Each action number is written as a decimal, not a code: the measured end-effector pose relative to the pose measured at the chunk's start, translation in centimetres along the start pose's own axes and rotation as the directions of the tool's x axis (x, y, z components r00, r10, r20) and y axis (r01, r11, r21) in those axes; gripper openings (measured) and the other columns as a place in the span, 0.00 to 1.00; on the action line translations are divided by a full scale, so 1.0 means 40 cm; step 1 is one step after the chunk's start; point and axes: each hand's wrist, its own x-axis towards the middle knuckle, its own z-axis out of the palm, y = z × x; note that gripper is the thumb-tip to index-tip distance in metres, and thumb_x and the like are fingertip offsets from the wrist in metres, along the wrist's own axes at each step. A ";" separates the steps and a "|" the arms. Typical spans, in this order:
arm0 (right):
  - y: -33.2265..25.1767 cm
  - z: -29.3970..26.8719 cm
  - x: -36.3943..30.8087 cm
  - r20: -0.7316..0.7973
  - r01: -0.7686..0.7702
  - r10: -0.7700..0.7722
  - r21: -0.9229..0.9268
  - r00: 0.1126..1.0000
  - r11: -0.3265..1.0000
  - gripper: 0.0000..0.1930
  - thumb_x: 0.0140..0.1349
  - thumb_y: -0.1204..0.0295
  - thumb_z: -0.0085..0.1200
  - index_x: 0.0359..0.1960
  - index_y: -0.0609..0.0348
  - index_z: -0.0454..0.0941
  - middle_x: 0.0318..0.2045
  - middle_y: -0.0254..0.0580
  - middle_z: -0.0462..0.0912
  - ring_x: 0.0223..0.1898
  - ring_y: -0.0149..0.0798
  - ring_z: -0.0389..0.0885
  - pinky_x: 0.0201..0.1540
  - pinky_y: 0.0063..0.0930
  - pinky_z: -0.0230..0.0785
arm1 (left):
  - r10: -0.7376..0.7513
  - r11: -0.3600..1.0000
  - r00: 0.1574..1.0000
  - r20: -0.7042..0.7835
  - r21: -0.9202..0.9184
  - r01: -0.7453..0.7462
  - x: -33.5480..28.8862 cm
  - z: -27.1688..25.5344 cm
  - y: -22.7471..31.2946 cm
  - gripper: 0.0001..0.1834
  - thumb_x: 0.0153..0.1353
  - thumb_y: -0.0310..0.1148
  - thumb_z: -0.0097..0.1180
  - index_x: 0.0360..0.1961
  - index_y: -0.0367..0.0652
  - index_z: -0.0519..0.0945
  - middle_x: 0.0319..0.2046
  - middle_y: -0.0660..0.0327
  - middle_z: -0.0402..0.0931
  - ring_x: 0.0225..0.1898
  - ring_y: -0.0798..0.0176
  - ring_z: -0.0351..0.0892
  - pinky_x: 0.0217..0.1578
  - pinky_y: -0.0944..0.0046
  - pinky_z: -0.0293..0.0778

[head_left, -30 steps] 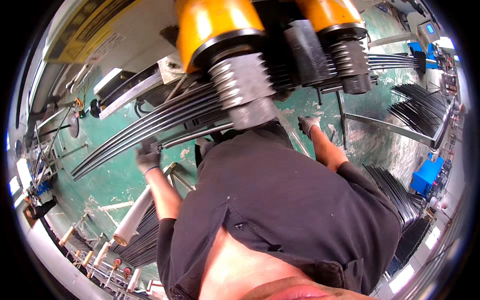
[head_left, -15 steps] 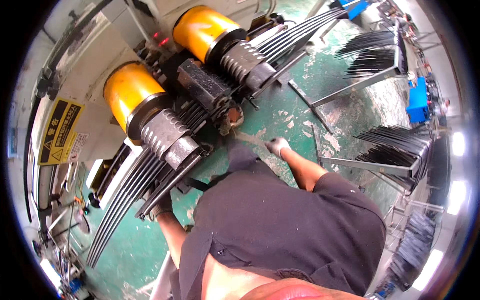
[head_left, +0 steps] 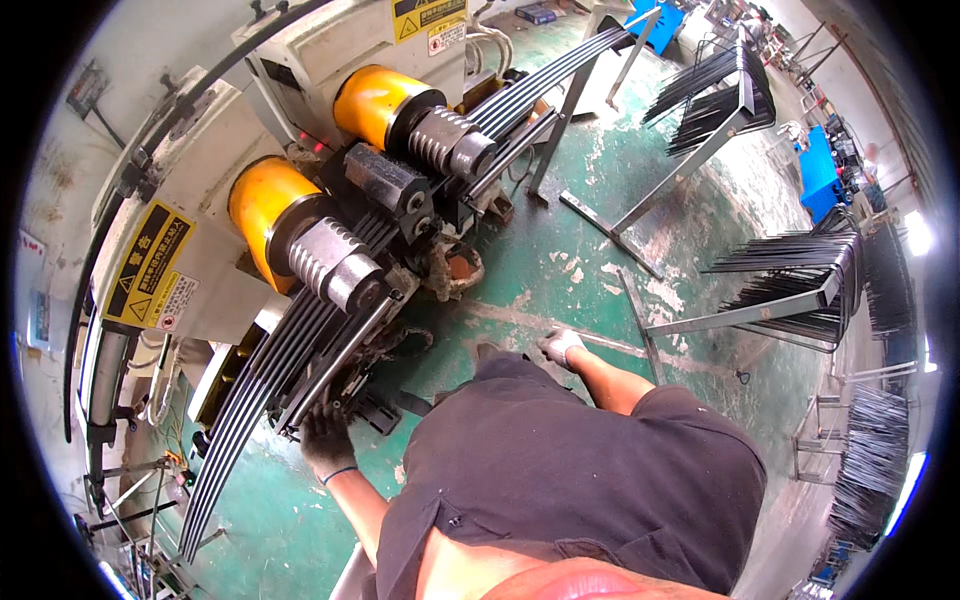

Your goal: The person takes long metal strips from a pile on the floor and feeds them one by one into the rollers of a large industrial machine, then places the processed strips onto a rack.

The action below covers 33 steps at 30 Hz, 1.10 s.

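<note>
My left hand (head_left: 327,442), in a dark-stained grey glove, is beside the lower end of a long metal bar (head_left: 325,372) on the machine. Its fingers stretch forward and hold nothing that I can see; whether they touch the bar is unclear. Several parallel dark rods (head_left: 240,415) run just left of that bar, under a ribbed steel roller (head_left: 335,265) with a yellow drum (head_left: 270,208) behind it. Away from the machine, my right hand (head_left: 562,347) hangs over the floor in a pale glove, fingers curled in, with nothing visible in it.
A second yellow drum (head_left: 385,108) and ribbed roller (head_left: 450,143) stand farther along, with a black motor-like block (head_left: 385,190) between. Racks of bent black rods (head_left: 790,285) stand to the right, their metal legs (head_left: 640,330) reaching across the green floor. A blue bin (head_left: 822,175) stands beyond.
My left hand has come out from under the bar and shows more fully. My right hand appears slightly lower in the picture. The view has shifted, bringing more of the machine into sight.
</note>
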 end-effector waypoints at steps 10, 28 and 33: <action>-0.561 -0.114 -0.107 -0.174 0.488 -0.468 0.491 0.867 0.722 0.17 0.67 0.67 0.62 0.54 0.62 0.82 0.44 0.41 0.88 0.43 0.34 0.85 0.49 0.31 0.78 | 0.614 -0.132 0.568 0.547 0.782 -0.610 -0.086 0.252 -0.340 0.25 0.80 0.47 0.44 0.60 0.34 0.77 0.59 0.46 0.79 0.62 0.48 0.77 0.65 0.47 0.70; -0.832 -0.160 -0.225 -0.448 0.643 -0.481 0.655 0.754 0.397 0.24 0.74 0.60 0.57 0.60 0.69 0.79 0.55 0.44 0.85 0.53 0.36 0.79 0.62 0.33 0.67 | 0.453 -0.720 0.168 0.875 0.471 -0.510 -0.231 0.712 -0.729 0.40 0.81 0.57 0.35 0.69 0.25 0.68 0.65 0.44 0.75 0.68 0.48 0.72 0.73 0.52 0.61; -0.893 -0.138 -0.136 -0.480 0.638 -0.503 0.742 0.719 0.204 0.22 0.73 0.60 0.56 0.60 0.66 0.79 0.56 0.52 0.85 0.58 0.46 0.81 0.64 0.40 0.67 | 0.378 -0.883 0.152 0.913 0.405 -0.237 -0.210 0.839 -0.812 0.30 0.77 0.46 0.49 0.66 0.30 0.75 0.59 0.49 0.81 0.57 0.55 0.82 0.62 0.58 0.74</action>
